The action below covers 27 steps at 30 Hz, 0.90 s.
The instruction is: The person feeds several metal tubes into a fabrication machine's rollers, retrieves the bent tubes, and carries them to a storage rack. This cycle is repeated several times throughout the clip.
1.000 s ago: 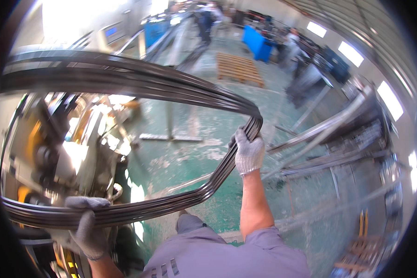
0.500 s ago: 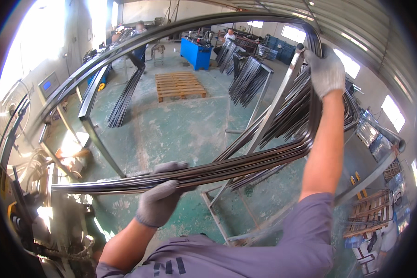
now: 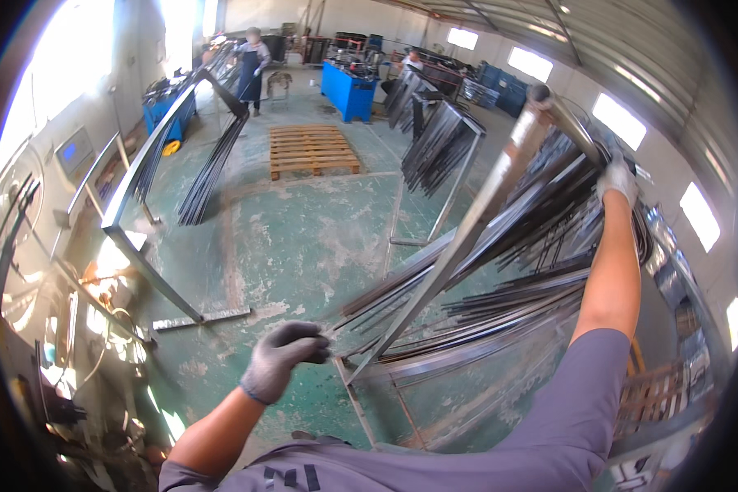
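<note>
A large bundle of dark bent metal bars hangs from a steel rack on my right, its long ends slanting down to the left. My gloved right hand, arm stretched far out, is closed on the bars at their bend near the top of the rack; its fingertips are partly hidden and blurred. Left of the rack's foot, my left hand in a grey glove is empty. Its fingers are loosely bent, with a gap to the thumb, and touch no bar.
Another steel stand is on the left, and more bars hang beyond it. A wooden pallet lies on the green floor, before a blue machine cabinet. Farther back stands a person in an apron; another loaded rack is right of centre.
The bent bars that both hands held up before me now hang on the right rack. My left hand has let go of them; my right hand has moved farther out to the right.
</note>
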### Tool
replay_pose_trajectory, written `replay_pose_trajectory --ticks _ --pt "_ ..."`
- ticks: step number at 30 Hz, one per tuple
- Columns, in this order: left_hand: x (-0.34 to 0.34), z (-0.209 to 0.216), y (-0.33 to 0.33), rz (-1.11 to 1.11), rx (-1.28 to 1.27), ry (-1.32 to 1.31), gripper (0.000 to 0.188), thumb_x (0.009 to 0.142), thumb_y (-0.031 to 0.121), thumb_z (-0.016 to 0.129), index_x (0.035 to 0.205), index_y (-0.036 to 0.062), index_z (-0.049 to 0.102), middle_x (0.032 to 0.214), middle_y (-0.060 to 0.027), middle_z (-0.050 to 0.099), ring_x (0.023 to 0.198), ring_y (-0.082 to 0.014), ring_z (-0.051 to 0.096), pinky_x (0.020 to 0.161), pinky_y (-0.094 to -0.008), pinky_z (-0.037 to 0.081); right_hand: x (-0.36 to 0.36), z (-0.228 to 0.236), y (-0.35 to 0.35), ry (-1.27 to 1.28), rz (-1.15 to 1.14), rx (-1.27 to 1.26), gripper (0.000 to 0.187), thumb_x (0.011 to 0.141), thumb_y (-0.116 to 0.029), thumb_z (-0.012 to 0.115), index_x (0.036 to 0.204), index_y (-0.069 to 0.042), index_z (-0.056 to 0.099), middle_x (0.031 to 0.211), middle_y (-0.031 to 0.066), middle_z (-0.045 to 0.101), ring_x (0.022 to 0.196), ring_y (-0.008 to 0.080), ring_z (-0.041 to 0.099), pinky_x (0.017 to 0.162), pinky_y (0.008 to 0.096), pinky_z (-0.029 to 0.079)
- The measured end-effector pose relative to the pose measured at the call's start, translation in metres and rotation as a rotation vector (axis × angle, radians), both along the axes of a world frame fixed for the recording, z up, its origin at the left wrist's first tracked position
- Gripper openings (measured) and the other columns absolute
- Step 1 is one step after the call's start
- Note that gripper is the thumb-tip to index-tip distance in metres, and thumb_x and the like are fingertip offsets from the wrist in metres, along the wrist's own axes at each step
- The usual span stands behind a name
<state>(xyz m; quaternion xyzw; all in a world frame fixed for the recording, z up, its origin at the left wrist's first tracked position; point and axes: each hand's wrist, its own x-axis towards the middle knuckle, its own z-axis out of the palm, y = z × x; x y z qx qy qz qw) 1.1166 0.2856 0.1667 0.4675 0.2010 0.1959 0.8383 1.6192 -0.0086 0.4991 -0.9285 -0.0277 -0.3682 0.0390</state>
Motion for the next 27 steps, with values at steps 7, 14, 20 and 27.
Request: replay_pose_trajectory --ticks 7,14,20,27 --pt "-0.155 -0.129 0.010 0.474 -0.280 0.268 0.033 0.093 0.007 0.072 0.122 -0.0060 0.062 0.099 -0.0212 0.075 0.082 -0.0312 0.076 0.077 -0.0419 0.064 0.017 -0.044 0.017 -0.488 -0.010 0.027 0.062 0.090 -0.033 0.064 0.142 0.001 0.060 0.143 0.0285 0.061 0.132 0.0416 0.060 0.113 0.0514 0.048" --pt "-0.271 -0.171 -0.091 0.905 -0.371 0.348 0.029 0.093 0.009 0.073 0.118 -0.0041 0.064 0.096 -0.0167 0.074 0.081 -0.0260 0.075 0.076 -0.0377 0.063 -0.268 -0.232 0.138 -0.928 0.795 0.428 0.044 0.101 -0.027 0.074 0.129 0.007 0.065 0.122 0.0184 0.071 0.108 0.0310 0.071 0.098 0.0454 0.056" --pt "-0.359 -0.177 -0.215 1.332 -0.312 0.343 0.021 0.098 0.010 0.069 0.115 -0.0030 0.068 0.099 -0.0124 0.074 0.085 -0.0199 0.074 0.077 -0.0342 0.062 -0.520 -0.397 0.262 0.473 1.905 0.597 0.029 0.101 -0.011 0.070 0.124 0.006 0.068 0.114 0.0140 0.072 0.104 0.0239 0.068 0.098 0.0358 0.052" --pt "-0.448 -0.123 -0.510 2.242 0.037 1.199 0.015 0.097 0.012 0.067 0.109 0.0033 0.069 0.093 -0.0125 0.072 0.086 -0.0227 0.072 0.079 -0.0364 0.056 -0.812 -0.483 0.167 1.267 2.599 -0.171 0.021 0.095 -0.008 0.073 0.115 0.000 0.072 0.107 0.0112 0.074 0.103 0.0233 0.069 0.097 0.0359 0.053"
